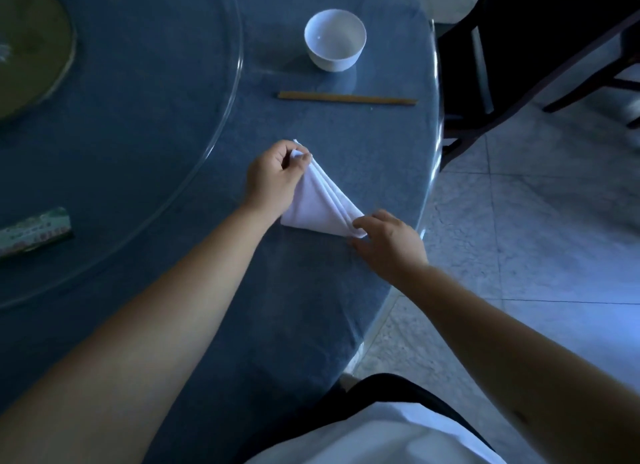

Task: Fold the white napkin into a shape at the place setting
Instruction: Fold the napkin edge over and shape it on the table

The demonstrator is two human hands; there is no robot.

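Observation:
The white napkin [317,204] lies on the blue tablecloth as a folded triangle with pleated layers along its right edge. My left hand [273,179] pinches the napkin's far tip between thumb and fingers and lifts it slightly. My right hand [388,240] pinches the near right corner against the table. The napkin's left side is partly hidden behind my left hand.
A white bowl [335,39] stands farther back, with a pair of chopsticks [347,98] lying crosswise between it and the napkin. A glass turntable [232,93] covers the table's middle, bearing a packet [34,231]. The table edge [437,124] runs at right; a dark chair [519,55] stands beyond it.

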